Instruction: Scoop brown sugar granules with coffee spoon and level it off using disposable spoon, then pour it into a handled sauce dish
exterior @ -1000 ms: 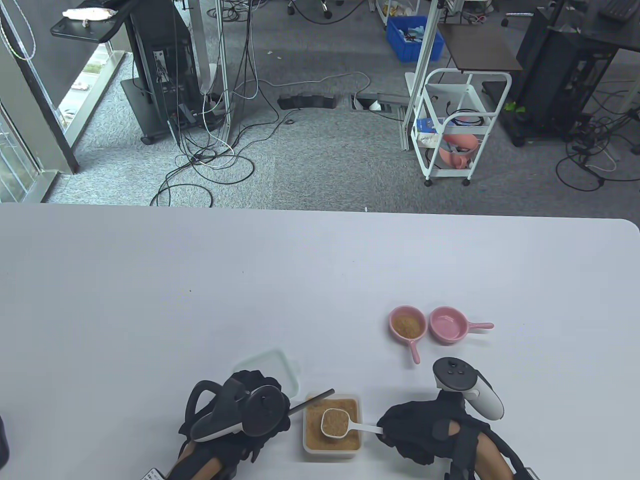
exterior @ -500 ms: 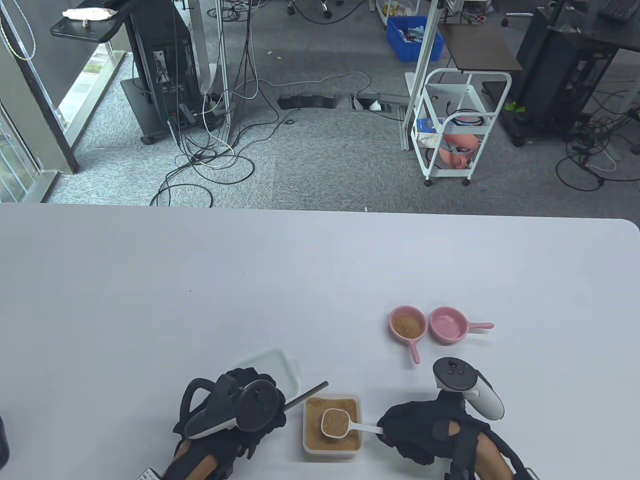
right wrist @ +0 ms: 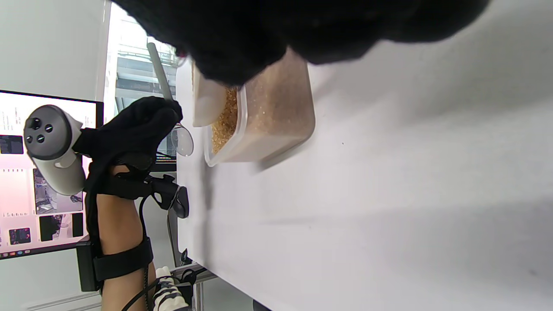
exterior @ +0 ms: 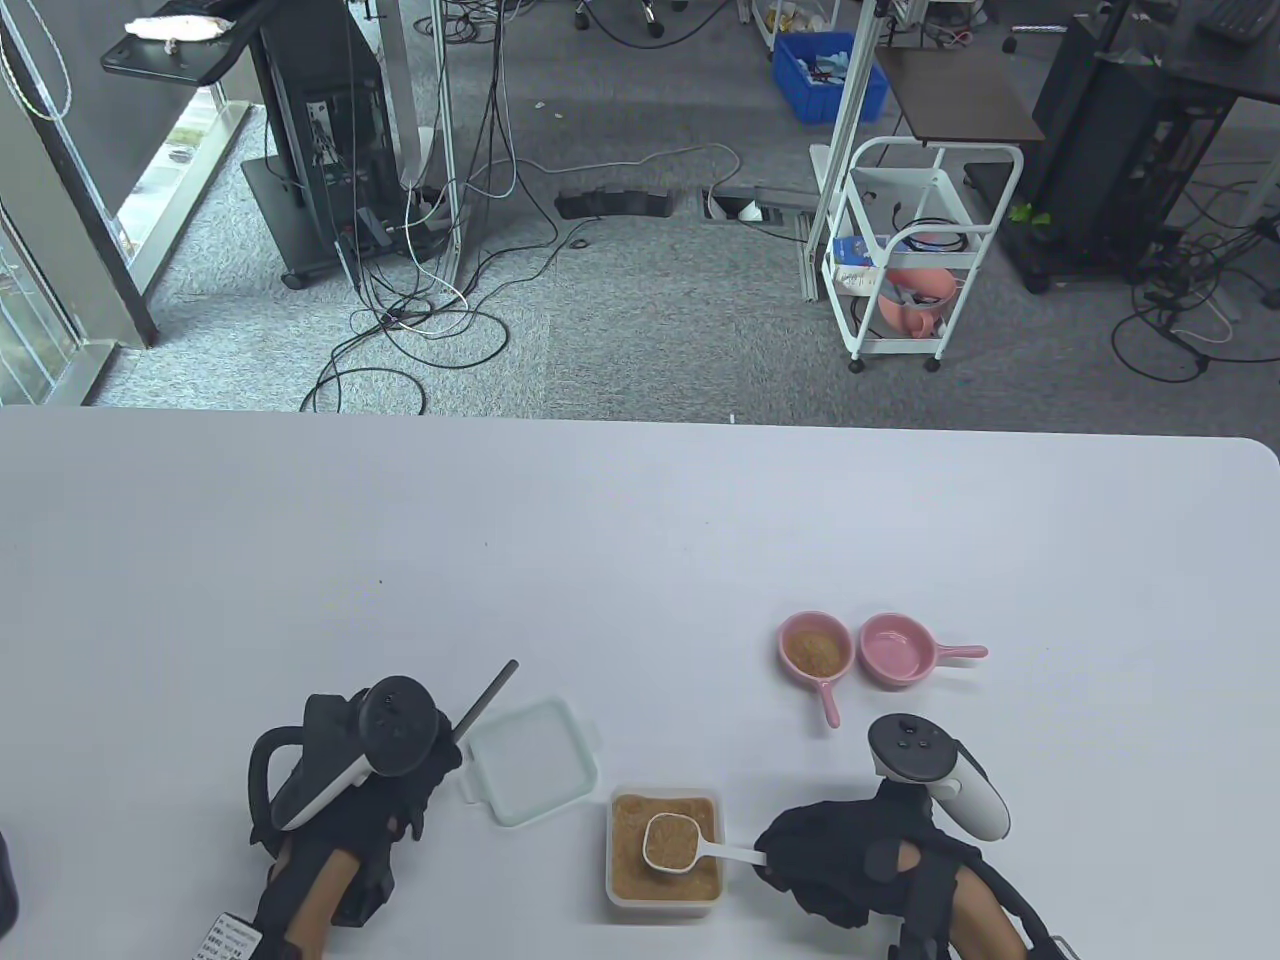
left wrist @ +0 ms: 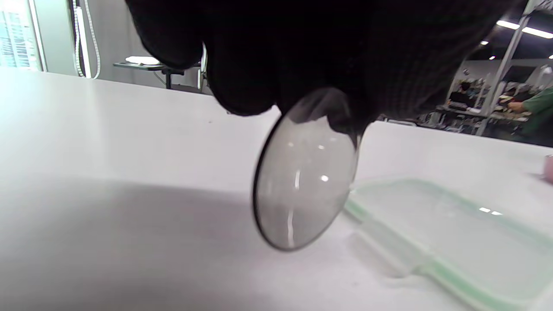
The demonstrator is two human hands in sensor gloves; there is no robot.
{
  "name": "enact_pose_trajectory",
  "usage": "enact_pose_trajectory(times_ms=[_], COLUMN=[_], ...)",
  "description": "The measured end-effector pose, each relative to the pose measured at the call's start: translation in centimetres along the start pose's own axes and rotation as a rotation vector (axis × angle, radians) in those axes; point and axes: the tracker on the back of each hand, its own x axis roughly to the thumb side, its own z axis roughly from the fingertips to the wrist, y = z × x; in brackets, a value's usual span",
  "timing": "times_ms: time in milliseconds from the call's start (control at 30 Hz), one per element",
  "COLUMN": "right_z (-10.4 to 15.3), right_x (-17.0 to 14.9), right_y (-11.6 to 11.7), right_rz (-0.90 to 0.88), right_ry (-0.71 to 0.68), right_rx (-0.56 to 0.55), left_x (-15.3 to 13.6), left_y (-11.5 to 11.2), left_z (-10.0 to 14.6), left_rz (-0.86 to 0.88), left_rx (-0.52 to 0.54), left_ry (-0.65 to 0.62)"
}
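A white coffee spoon [exterior: 670,842], level-full of brown sugar, hovers over the square tub of brown sugar [exterior: 630,880] near the front edge. My right hand [exterior: 790,862] pinches its handle from the right. My left hand [exterior: 425,790] sits left of the tub and grips a clear disposable spoon [left wrist: 306,172], whose dark handle [exterior: 490,695] points up and to the right. In the right wrist view that spoon's bowl [right wrist: 183,140] hangs just above the table, apart from the tub [right wrist: 268,116]. Two pink handled sauce dishes stand behind the tub, one holding sugar [exterior: 815,650], one bare [exterior: 895,648].
The tub's pale green lid [exterior: 530,760] lies flat between my left hand and the tub, also seen in the left wrist view as the lid [left wrist: 453,242]. The white table [exterior: 640,540] stretches far behind. A dark object [exterior: 5,885] shows at the left edge.
My left hand has drawn the disposable spoon away from the tub to the left, uncovering the lid. The right hand and the filled coffee spoon have stayed put.
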Motion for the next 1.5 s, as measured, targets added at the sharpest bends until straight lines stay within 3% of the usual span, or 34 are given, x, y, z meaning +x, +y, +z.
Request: enact_pose_trajectory(times_ms=[233, 533, 1500], right_z=[0.0, 0.1, 0.0], right_x=[0.0, 0.0, 0.0], right_y=[0.0, -0.1, 0.0], right_rz=[0.002, 0.005, 0.010], right_ry=[0.000, 0.000, 0.003], right_rx=[-0.002, -0.002, -0.003], left_x=[-0.7, -0.2, -0.9], left_y=[-2.0, -3.4, -2.7], left_z=[-1.5, -2.1, -1.9], left_rz=[-0.076, -0.158, -0.164], left_rx=[-0.099, -0.144, -0.101], left_ry=[0.069, 0.091, 0.158])
